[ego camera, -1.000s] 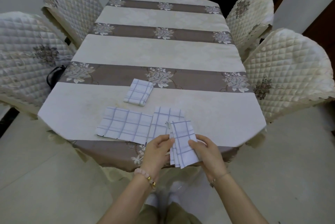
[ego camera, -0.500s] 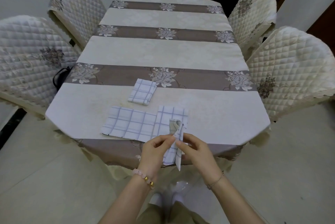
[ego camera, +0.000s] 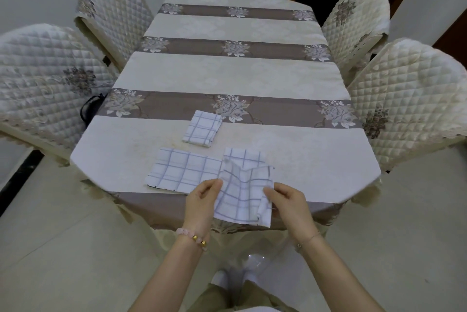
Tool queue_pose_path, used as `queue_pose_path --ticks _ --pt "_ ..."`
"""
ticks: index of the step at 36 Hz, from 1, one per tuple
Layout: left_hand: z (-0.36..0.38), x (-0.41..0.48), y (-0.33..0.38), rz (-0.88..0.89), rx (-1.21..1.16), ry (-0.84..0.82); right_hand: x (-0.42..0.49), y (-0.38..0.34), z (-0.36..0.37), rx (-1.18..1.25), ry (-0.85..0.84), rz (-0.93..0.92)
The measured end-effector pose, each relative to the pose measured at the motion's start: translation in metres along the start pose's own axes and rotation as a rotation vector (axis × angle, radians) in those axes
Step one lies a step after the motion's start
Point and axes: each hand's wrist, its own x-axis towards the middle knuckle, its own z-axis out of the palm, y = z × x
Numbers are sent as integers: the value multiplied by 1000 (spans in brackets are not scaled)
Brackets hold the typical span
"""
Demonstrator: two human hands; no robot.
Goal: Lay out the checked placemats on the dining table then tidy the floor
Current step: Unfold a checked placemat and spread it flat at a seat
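Four white placemats with blue-grey checks. Folded placemat, centre of frame: small tilted rectangle. Flat placemat, lower left of centre: spread open. Third placemat: partly covered. Raised placemat, lower centre: partly folded, creased.

No text, label, brand, number or sign can be read. Only a blue grid is printed on the checked placemats, and only flower motifs are carried by the tablecloth and the quilted chair covers.
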Motion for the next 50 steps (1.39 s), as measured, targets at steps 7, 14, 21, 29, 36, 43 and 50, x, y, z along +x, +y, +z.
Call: queue_pose_path --ticks 7,14,21,29,36,43,50 --pt "-14 8 8 181 140 161 2 -6 -15 230 10 114" --pt "8 -30 16 339 474 -335 -1 -10 -7 378 -15 122" --pt "24 -40 3 356 439 -375 -8 -17 1 482 -133 90" --pt "24 -37 8 322 325 -361 -21 -20 5 371 -221 30" --pt "27 -42 7 247 255 -327 -28 -20 6 394 -208 30" --pt "29 -45 11 162 135 -328 -26 -16 7 405 -143 43" --pt "26 -49 10 156 171 -327 -26 -13 8 358 -123 61"
